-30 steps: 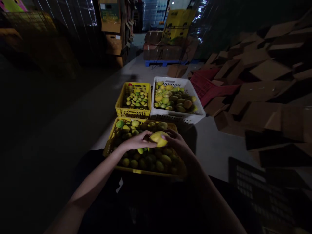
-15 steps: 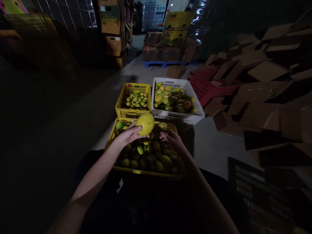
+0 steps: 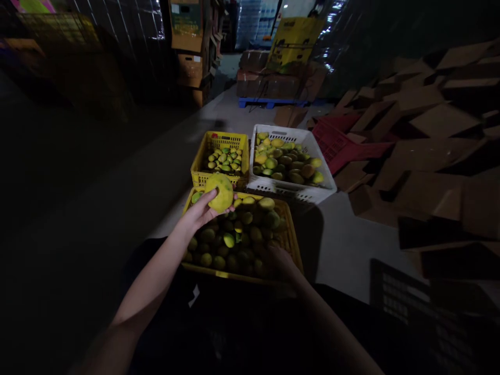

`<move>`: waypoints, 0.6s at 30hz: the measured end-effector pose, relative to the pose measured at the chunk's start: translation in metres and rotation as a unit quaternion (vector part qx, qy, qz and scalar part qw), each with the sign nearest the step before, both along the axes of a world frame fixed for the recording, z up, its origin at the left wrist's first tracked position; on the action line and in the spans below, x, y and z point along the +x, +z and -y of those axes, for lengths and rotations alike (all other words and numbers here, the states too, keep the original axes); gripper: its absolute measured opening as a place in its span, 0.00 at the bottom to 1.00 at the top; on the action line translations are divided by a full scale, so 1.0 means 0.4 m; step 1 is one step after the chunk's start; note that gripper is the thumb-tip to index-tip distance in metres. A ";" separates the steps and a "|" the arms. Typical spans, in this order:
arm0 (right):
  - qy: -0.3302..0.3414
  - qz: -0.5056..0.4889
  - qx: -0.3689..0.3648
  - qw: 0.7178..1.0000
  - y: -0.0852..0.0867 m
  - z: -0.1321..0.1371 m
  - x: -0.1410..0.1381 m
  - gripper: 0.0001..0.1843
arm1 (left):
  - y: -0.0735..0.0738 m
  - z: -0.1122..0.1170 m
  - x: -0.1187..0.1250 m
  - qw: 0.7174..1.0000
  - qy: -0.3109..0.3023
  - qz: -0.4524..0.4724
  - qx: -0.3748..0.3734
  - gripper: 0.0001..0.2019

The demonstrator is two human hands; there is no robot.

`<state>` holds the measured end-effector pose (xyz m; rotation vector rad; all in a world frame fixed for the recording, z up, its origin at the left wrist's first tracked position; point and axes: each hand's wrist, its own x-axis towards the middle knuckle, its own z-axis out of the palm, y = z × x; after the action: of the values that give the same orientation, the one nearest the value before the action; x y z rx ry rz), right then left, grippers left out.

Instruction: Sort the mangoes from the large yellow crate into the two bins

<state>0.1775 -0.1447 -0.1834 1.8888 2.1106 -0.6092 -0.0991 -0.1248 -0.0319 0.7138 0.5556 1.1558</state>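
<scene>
My left hand [image 3: 203, 208] is closed round a large, plump yellow fruit [image 3: 219, 192] with a mottled skin, thumb on its near side, fingertips showing past its right edge. It is held above the front yellow crate [image 3: 219, 274], which holds many green and yellow oval fruits [image 3: 228, 240]. My right hand [image 3: 279, 258] reaches low into the right part of that crate, among the fruits. Deep shadow hides its fingers, so whether it grips one does not show.
Behind the front crate stand a smaller yellow crate [image 3: 199, 179] and a white crate [image 3: 328, 185], both holding similar fruits. A red crate [image 3: 339, 143] and a heap of cardboard boxes [image 3: 425, 156] lie to the right. Farther back is a blue pallet [image 3: 258, 102] with boxes.
My left hand has shifted a little left with the yellow fruit, which looks turned. My right hand has dropped from beside the fruit down into the front crate. The view has shifted slightly.
</scene>
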 end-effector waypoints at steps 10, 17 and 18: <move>-0.069 -0.440 0.052 0.894 0.266 -0.084 -0.110 0.19 | 0.028 0.003 0.032 0.984 0.049 -0.167 -0.028 0.23; -0.136 -0.681 0.031 0.719 0.413 -0.062 -0.163 0.20 | 0.015 0.001 0.099 0.973 0.107 -0.206 -0.007 0.21; -0.143 -0.686 0.025 0.713 0.412 -0.061 -0.170 0.20 | 0.012 0.000 0.100 0.972 0.117 -0.201 -0.008 0.22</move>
<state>0.1094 -0.1203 -0.0187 1.9485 2.3497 -2.7174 -0.0589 -0.1246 -0.0270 0.8925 1.0121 1.2282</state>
